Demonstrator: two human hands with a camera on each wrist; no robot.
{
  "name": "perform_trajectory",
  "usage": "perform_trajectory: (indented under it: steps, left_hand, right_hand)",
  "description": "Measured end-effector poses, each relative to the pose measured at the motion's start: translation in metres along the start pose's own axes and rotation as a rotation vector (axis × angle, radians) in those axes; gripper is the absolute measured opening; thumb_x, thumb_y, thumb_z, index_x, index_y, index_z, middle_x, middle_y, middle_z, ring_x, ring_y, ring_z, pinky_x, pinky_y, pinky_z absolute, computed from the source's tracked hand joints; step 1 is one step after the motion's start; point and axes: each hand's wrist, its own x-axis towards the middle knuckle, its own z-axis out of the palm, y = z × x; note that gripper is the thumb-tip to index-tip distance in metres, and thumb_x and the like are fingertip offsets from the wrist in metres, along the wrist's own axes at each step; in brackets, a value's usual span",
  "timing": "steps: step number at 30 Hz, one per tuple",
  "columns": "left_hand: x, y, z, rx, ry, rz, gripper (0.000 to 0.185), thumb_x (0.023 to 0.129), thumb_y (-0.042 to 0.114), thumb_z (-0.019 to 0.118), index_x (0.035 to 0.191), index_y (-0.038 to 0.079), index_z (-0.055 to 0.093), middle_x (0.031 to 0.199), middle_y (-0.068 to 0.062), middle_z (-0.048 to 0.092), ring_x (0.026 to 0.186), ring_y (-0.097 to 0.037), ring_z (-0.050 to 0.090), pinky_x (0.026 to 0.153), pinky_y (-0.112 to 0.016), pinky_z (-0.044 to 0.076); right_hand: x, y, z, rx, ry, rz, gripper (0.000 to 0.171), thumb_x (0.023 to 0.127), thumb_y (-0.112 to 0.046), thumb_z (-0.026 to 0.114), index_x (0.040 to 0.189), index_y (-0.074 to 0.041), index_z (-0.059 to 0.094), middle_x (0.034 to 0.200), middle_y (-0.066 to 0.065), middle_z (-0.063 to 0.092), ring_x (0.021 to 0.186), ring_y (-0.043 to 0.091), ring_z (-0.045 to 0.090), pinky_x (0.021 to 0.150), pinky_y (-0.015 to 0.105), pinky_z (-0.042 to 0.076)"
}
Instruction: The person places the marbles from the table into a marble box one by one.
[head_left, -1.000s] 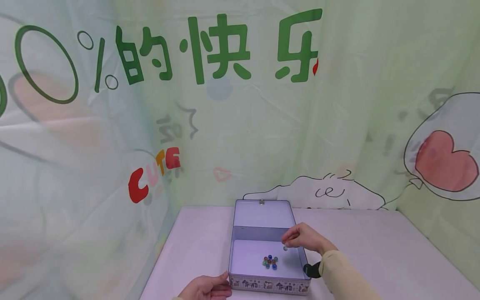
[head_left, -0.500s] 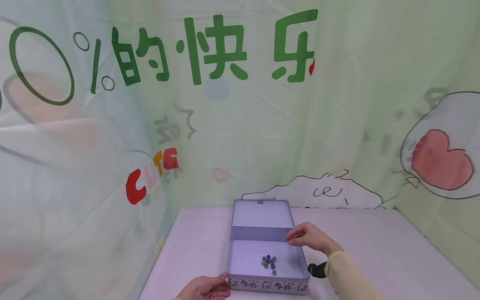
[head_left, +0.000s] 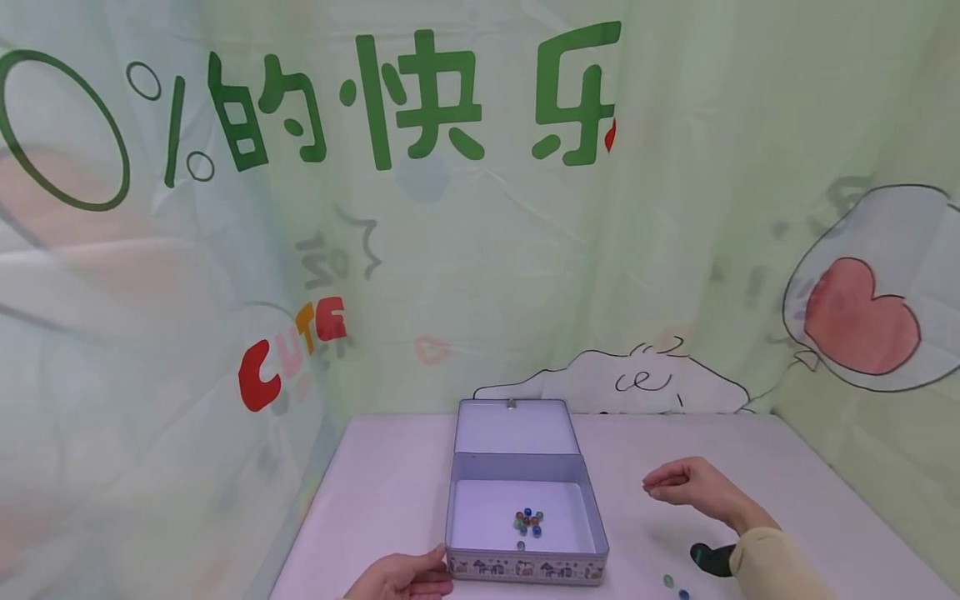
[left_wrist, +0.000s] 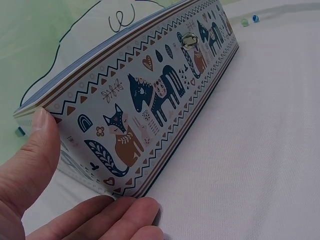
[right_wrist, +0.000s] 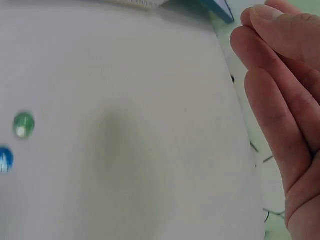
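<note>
A metal tin box [head_left: 480, 508], its lid [head_left: 513, 427] raised at the back, stands on the table. Several glass marbles [head_left: 527, 522] sit clustered on its floor, with one green marble [head_left: 521, 546] apart near the front wall. My left hand [head_left: 401, 577] holds the box's front left corner, thumb at the upper edge and fingers at the bottom in the left wrist view. To the right of the box, my right hand [head_left: 697, 492] hovers above the table, thumb near the fingertips, nothing seen between them. A green marble [right_wrist: 24, 125] and a blue marble [right_wrist: 5, 160] lie on the table.
The white table [head_left: 390, 475] is bounded by a printed curtain [head_left: 480, 250] at the back and sides. A dark strap [head_left: 711, 559] shows at the right wrist, below the sleeve [head_left: 772, 558].
My right hand has let a marble go into the box and moved right, away from it. That marble has rolled to the front of the box. My left hand stays at the corner.
</note>
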Motion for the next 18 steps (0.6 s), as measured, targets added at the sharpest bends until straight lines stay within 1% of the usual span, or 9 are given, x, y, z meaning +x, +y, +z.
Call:
perform_trajectory:
  steps: [3,5,9,12,18]
  left_hand:
    - [-0.002,0.000,0.001,0.005,-0.002,0.008,0.064,0.090,0.044,0.077,0.116,-0.013,0.067,0.108,-0.022,0.074,0.098,-0.021,0.076,0.095,-0.034,0.062]
    - [-0.003,0.001,0.001,0.008,0.000,0.007,0.064,0.089,0.044,0.078,0.116,-0.013,0.067,0.108,-0.021,0.075,0.098,-0.021,0.076,0.094,-0.034,0.062]
    - [-0.005,0.001,0.003,0.019,0.004,-0.006,0.067,0.088,0.047,0.078,0.115,-0.013,0.068,0.108,-0.020,0.075,0.097,-0.019,0.076,0.093,-0.033,0.062]
    - [-0.005,0.000,0.003,0.022,0.001,-0.009,0.068,0.087,0.048,0.078,0.116,-0.013,0.068,0.108,-0.019,0.075,0.097,-0.020,0.076,0.093,-0.033,0.062]
    - [-0.003,0.000,0.002,0.025,-0.006,0.004,0.070,0.088,0.047,0.078,0.118,-0.015,0.065,0.110,-0.021,0.074,0.100,-0.022,0.075,0.094,-0.035,0.062]
  right_hand:
    - [-0.011,0.015,-0.005,0.006,0.007,0.040,0.032,0.095,-0.018,0.074,0.116,0.006,0.071,0.111,0.017,0.076,0.100,0.026,0.073,0.088,0.042,0.064]
    - [-0.016,0.026,-0.003,0.017,0.003,0.057,0.035,0.095,-0.019,0.074,0.117,0.007,0.070,0.111,0.018,0.076,0.099,0.026,0.073,0.087,0.042,0.064]
    - [-0.027,0.055,0.012,0.063,-0.027,0.072,0.037,0.094,-0.018,0.075,0.118,0.010,0.069,0.110,0.020,0.076,0.096,0.022,0.074,0.085,0.040,0.064]
    - [-0.034,0.075,0.026,0.101,-0.043,0.113,0.034,0.093,-0.017,0.076,0.116,0.008,0.071,0.107,0.017,0.077,0.094,0.018,0.073,0.084,0.038,0.064]
    - [-0.047,0.099,0.044,0.166,-0.053,0.170,0.025,0.094,-0.010,0.071,0.114,0.007,0.072,0.106,0.014,0.078,0.094,0.017,0.070,0.083,0.034,0.063]
